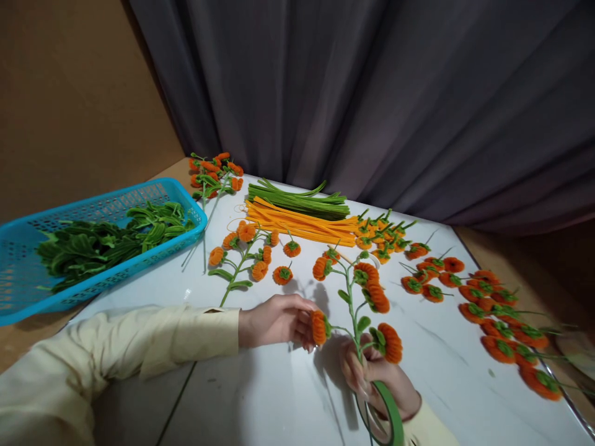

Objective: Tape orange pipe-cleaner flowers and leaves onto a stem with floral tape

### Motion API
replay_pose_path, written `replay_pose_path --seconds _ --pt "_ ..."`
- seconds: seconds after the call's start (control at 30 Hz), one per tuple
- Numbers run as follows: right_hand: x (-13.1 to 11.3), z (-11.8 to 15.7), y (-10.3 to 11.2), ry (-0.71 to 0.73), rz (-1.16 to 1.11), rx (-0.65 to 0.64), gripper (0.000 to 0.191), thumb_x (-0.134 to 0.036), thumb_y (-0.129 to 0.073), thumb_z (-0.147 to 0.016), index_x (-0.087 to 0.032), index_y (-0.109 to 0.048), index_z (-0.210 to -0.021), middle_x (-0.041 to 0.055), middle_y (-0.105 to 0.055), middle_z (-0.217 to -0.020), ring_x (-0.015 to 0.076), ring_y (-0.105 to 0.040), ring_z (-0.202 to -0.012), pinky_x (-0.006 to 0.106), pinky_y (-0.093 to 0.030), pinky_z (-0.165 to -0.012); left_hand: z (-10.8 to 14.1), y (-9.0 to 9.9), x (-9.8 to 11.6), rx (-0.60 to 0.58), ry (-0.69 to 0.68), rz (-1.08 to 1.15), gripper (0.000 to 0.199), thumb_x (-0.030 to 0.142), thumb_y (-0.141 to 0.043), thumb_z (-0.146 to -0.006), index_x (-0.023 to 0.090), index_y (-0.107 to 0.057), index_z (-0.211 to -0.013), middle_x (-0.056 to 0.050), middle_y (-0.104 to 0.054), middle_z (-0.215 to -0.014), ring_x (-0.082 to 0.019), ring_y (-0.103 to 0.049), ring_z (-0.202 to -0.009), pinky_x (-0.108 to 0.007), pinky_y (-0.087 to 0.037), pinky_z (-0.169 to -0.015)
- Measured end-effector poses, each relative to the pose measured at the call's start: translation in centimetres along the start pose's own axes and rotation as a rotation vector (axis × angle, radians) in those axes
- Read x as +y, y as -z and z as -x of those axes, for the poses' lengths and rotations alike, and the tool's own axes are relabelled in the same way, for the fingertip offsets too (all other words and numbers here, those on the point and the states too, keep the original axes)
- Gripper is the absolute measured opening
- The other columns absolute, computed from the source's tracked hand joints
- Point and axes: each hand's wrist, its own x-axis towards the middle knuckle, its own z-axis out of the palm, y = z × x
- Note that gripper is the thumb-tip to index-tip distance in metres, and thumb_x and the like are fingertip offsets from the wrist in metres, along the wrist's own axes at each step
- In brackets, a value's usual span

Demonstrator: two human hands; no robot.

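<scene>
My right hand (379, 378) is closed round the green stem of a flower branch (352, 303) made of fuzzy pipe cleaner. It bears several orange blooms and small green leaves. A roll of green tape (393, 415) hangs at the same hand, partly hidden by the fingers. My left hand (281, 321) reaches in from the left, its curled fingers at the petals of the branch's lowest left bloom (319, 327). Between the hands, a thin green stalk joins this bloom to the main stem.
A finished-looking branch (239, 267) lies behind my left hand. Green pipe cleaners (297, 201) and orange ones (297, 222) lie at the back. Loose orange blooms (499, 349) spread along the right. A blue basket (198, 217) holding green leaves stands left; more flowers (214, 173) lie behind it.
</scene>
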Motion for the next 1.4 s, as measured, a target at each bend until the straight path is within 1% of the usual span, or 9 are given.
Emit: replay_pose_path --seconds 0.13,0.3,0.4,0.6,0.8,0.97,1.13,1.23,1.4 --pt "-0.1 -0.1 -0.2 -0.008 0.017 0.000 0.031 -0.032 -0.076 -0.064 -0.011 -0.060 -0.050 -0.0025 -0.041 -0.044 0.0061 -0.028 -0.040 0.020 -0.014 -0.039 0.0 -0.1 0.0 0.006 0.004 -0.002 0.025 0.031 -0.057 -0.069 0.010 -0.060 -0.080 -0.005 -0.063 -0.066 -0.016 -0.057 -0.060 -0.028 -0.039 -0.059" --pt "-0.4 -0.3 -0.6 0.001 0.028 -0.008 0.034 -0.035 -0.076 -0.064 -0.011 -0.059 -0.049 -0.0023 -0.040 -0.043 0.0061 -0.029 -0.040 0.020 -0.014 -0.038 0.1 -0.2 0.0 0.031 -0.004 -0.013 0.023 0.030 -0.056 -0.070 0.009 -0.061 -0.079 -0.007 -0.063 -0.066 -0.016 -0.057 -0.060 -0.029 -0.038 -0.059" --pt "-0.5 -0.4 -0.8 0.009 0.046 -0.023 0.033 -0.034 -0.076 -0.065 -0.011 -0.058 -0.049 -0.0023 -0.040 -0.043 0.0059 -0.030 -0.039 0.020 -0.014 -0.038 0.1 -0.3 0.1 0.032 0.003 0.002 0.024 0.031 -0.056 -0.070 0.008 -0.060 -0.077 -0.007 -0.063 -0.065 -0.016 -0.057 -0.060 -0.028 -0.037 -0.059" --pt "-0.8 -0.5 -1.4 0.042 0.019 -0.034 0.033 -0.033 -0.076 -0.065 -0.012 -0.057 -0.049 -0.0022 -0.040 -0.042 0.0077 -0.032 -0.042 0.020 -0.016 -0.039 0.0 -0.4 0.2 0.049 0.018 0.035 0.024 0.031 -0.058 -0.069 0.009 -0.060 -0.075 -0.006 -0.062 -0.064 -0.015 -0.056 -0.058 -0.028 -0.037 -0.060" --pt "-0.7 -0.3 -1.0 0.022 0.031 -0.026 0.033 -0.035 -0.076 -0.065 -0.011 -0.059 -0.049 -0.0014 -0.042 -0.044 0.0077 -0.033 -0.042 0.021 -0.016 -0.040 0.1 -0.5 0.2 0.056 0.028 0.016 0.025 0.032 -0.057 -0.069 0.008 -0.059 -0.077 -0.006 -0.061 -0.065 -0.015 -0.056 -0.059 -0.029 -0.036 -0.061" --pt "-0.5 -0.3 -0.8 0.037 0.019 -0.021 0.030 -0.033 -0.076 -0.066 -0.011 -0.061 -0.052 -0.0017 -0.042 -0.045 0.0074 -0.033 -0.042 0.021 -0.017 -0.040 0.0 -0.1 0.1 0.024 0.012 0.015 0.022 0.029 -0.055 -0.069 0.009 -0.059 -0.076 -0.006 -0.062 -0.067 -0.015 -0.056 -0.061 -0.029 -0.036 -0.063" --pt "-0.5 -0.3 -0.9 -0.004 0.025 -0.010 0.032 -0.035 -0.076 -0.065 -0.012 -0.059 -0.049 -0.0032 -0.038 -0.043 0.0066 -0.028 -0.039 0.021 -0.014 -0.038 0.1 0.2 -0.1 0.013 -0.001 -0.011 0.024 0.026 -0.052 -0.067 0.008 -0.062 -0.080 -0.008 -0.063 -0.068 -0.016 -0.056 -0.061 -0.028 -0.035 -0.061" --pt "-0.6 -0.3 -1.0 -0.009 0.023 -0.004 0.031 -0.034 -0.076 -0.064 -0.012 -0.059 -0.049 -0.0024 -0.039 -0.043 0.0079 -0.029 -0.042 0.022 -0.017 -0.040 0.0 0.2 -0.1 -0.003 -0.001 -0.021 0.025 0.023 -0.051 -0.068 0.007 -0.063 -0.082 -0.009 -0.064 -0.069 -0.016 -0.056 -0.063 -0.028 -0.035 -0.061" --pt "-0.3 -0.1 -0.6 0.012 0.043 -0.005 0.031 -0.035 -0.074 -0.066 -0.012 -0.060 -0.051 -0.0018 -0.040 -0.045 0.0083 -0.030 -0.044 0.022 -0.020 -0.043 0.0 0.1 0.1 0.037 0.020 -0.043 0.025 0.022 -0.053 -0.065 0.007 -0.064 -0.080 -0.011 -0.065 -0.071 -0.017 -0.058 -0.065 -0.029 -0.035 -0.064"
